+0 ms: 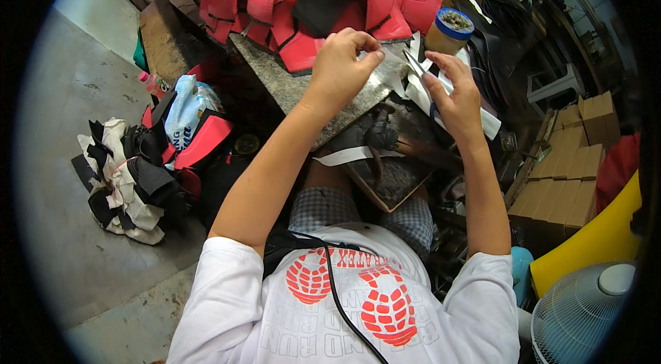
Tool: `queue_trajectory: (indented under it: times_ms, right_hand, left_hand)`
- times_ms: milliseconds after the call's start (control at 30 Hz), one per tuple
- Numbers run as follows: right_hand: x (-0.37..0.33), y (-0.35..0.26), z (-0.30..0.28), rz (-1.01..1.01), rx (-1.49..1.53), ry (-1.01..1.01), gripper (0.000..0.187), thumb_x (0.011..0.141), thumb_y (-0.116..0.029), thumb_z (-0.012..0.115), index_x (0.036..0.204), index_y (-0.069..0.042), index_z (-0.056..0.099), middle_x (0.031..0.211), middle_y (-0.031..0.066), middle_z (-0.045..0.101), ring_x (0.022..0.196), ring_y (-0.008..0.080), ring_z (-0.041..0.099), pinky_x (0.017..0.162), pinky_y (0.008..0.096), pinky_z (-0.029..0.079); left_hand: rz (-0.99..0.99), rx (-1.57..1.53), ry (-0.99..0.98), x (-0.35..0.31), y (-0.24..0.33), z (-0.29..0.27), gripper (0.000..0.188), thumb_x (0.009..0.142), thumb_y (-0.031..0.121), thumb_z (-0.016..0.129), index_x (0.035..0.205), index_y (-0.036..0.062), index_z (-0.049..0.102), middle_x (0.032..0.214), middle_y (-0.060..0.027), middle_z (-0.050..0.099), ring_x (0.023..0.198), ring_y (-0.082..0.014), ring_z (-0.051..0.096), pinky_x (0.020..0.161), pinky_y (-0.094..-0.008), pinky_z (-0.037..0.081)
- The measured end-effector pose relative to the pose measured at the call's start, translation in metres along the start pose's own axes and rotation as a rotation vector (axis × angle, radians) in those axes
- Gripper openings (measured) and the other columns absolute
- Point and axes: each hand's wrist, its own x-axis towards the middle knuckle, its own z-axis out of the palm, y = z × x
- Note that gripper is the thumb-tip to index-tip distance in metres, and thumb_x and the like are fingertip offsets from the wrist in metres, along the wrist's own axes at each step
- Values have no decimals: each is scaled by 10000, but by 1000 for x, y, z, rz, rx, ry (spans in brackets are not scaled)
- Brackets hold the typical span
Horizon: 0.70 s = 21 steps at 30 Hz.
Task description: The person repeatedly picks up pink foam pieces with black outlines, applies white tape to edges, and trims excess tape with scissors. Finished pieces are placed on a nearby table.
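My left hand [344, 64] is closed, thumb and forefinger pinched together above a speckled stone slab [282, 78]. What it holds is too small and pale to make out. In my right hand [456, 94] are scissors [416, 65], their blades pointing up and left toward the left hand. White strips [420, 92] lie beneath and beside the scissors. Just beyond my hands is a heap of red and black cut pieces [296, 26]. A jar with a blue rim [454, 23] stands beyond the right hand.
A hammer [413, 147] and a white strip [358, 155] rest on a dark block near my knees. Left on the floor lie fabric scraps [127, 181] and a plastic bottle [153, 83]. At right are brown cardboard boxes [568, 171], a yellow sheet [592, 240] and a fan [585, 316].
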Motion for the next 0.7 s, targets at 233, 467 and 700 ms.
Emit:
queue_trajectory:
  times_ms: [233,467,700]
  right_hand:
    - [31,-14,39,243,647,-68,199,888,-92,698,1059,9,678,983,103,709,886,169,663,807,279,510]
    - [65,-13,31,293,982,261,152,970,-101,614,1061,18,644,888,83,692,776,136,670,747,257,529]
    - [84,-3,16,294,1294,254,205,994,-174,581,1093,4,609,881,88,677,697,155,653,677,280,550]
  left_hand:
    - [130,-77,-5,3,22,-22,193,798,186,719,919,36,700,931,-86,657,876,-243,606,769,-355,497]
    - [-13,-304,345,92,-2,4,430,761,211,805,1017,-92,638,940,-143,664,883,-219,659,753,-322,533]
    - [-346,-822,93,173,-32,14,15,802,0,600,788,1,597,766,-103,654,650,-230,680,580,-359,597]
